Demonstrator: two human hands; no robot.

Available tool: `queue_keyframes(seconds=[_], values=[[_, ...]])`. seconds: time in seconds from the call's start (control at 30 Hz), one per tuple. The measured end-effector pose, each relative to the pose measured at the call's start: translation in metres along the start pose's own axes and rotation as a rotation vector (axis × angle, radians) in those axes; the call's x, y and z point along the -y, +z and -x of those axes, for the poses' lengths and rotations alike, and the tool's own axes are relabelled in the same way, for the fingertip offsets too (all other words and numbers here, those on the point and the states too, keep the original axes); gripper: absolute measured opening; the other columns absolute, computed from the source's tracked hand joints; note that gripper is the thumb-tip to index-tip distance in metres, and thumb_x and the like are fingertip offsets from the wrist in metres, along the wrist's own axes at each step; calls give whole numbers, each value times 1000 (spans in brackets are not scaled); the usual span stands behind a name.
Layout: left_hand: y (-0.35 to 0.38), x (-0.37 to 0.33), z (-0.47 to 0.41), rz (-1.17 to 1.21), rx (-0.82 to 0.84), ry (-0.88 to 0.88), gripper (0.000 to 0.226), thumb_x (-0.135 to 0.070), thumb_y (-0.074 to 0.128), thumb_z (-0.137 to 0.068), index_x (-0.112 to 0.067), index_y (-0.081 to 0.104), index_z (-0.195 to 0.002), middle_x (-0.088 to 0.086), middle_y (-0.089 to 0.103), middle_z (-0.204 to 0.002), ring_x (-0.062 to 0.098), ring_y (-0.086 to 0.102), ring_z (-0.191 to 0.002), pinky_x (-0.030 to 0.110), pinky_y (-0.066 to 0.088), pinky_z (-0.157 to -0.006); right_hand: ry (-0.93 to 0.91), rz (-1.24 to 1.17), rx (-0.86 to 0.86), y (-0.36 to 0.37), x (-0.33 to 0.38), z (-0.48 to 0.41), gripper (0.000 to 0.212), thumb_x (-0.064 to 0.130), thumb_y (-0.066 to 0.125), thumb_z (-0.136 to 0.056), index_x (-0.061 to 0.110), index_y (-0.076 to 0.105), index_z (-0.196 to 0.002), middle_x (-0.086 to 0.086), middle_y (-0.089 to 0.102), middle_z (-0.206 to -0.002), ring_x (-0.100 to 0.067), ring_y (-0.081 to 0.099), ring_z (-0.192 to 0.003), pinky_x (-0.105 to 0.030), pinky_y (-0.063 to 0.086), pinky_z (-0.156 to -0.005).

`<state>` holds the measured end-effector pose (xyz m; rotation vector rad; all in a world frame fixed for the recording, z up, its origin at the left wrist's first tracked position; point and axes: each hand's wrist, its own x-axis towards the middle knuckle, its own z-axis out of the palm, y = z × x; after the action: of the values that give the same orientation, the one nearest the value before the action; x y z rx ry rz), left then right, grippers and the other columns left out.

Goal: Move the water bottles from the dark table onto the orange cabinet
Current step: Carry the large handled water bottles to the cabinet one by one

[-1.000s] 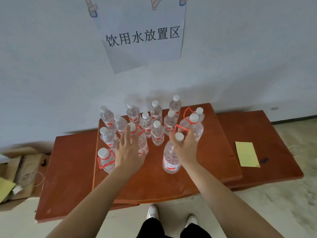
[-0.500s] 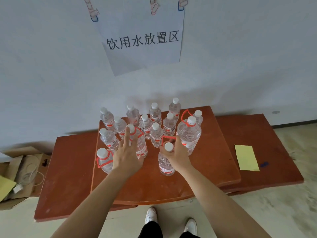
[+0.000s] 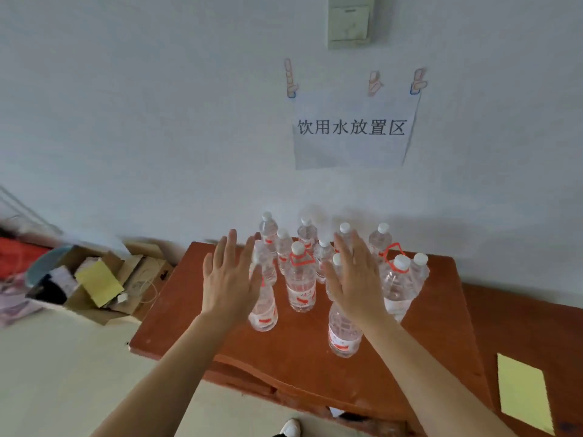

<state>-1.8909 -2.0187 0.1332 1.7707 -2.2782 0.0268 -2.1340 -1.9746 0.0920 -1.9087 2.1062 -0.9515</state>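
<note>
Several clear water bottles with white caps and red labels stand in a cluster on the orange cabinet (image 3: 303, 367) against the wall. The nearest bottle (image 3: 344, 334) stands at the front of the cluster, just below my right hand (image 3: 355, 279). That hand is raised above it with fingers straight, holding nothing. My left hand (image 3: 230, 275) is raised too, fingers spread, in front of a bottle (image 3: 263, 310) at the cluster's left. A taller bottle with a red handle ring (image 3: 301, 285) stands between my hands. The dark table is out of view.
A paper sign (image 3: 351, 130) hangs on the wall above the bottles. Open cardboard boxes with clutter (image 3: 94, 282) lie on the floor to the left. A yellow sheet (image 3: 523, 395) lies on a lower orange surface at the right. My shoe (image 3: 290, 428) shows at the bottom.
My right hand has let go of the front bottle, which now stands on the cabinet. Both hands have lifted with fingers straight. The view has swung left and upward.
</note>
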Motion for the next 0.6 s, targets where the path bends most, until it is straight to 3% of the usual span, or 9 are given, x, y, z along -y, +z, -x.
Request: queue_keyframes(seconds=[0.07,0.17,0.37,0.6], values=[[-26,20,25,-21,-49,-108,57,-52,24,-104,-28,23,-156,8,11,-167,30,9,-153,55,13,-120,-57,-17,4,4,27,-12,63,60,26,-105,34,17,-161,-8,8,-171,-30,9,-157,-51,11,-126],[-65,61,67,-10,-147,-271,59,-54,25,-101,-28,29,-154,9,17,-165,31,13,-152,57,17,-119,-229,-69,23,20,85,-19,63,59,25,-105,29,23,-161,-11,9,-170,-34,12,-156,-52,16,-125],[-143,144,152,-133,-306,-421,61,-53,29,-101,-23,33,-154,14,17,-164,33,11,-152,60,17,-119,-515,-185,74,46,230,-3,63,55,33,-106,28,20,-162,-11,4,-170,-32,6,-157,-55,16,-125],[-260,288,310,-336,-513,-680,63,-54,28,-102,-22,29,-156,14,13,-165,34,9,-152,65,17,-117,-893,-261,60,83,463,83,66,55,35,-105,29,16,-163,-10,-3,-171,-30,-2,-157,-55,9,-126]])
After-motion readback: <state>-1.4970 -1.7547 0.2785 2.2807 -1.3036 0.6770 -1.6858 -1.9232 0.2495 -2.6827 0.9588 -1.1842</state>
